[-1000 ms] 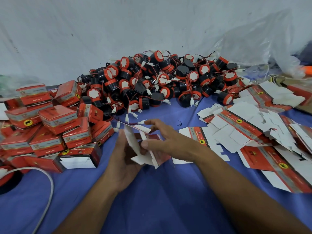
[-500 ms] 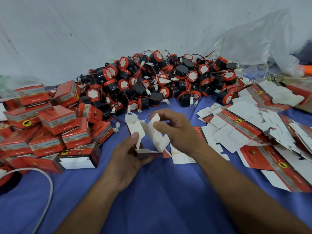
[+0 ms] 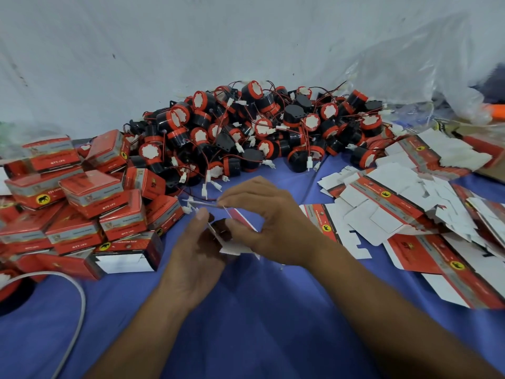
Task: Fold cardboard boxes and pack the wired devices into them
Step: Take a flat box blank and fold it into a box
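Hands [image 3: 276, 231] around half-folded box [image 3: 244, 219]

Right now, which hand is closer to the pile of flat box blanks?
Right. The right hand sits just left of the flat box blanks; the left hand is farther left.

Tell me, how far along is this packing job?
Done: a stack of closed red boxes sits at the left, though their contents are hidden. In hand: the left hand and right hand hold one half-folded cardboard box between them. Left: a big heap of wired devices at the back and a spread of flat cartons at the right, so plenty to go.
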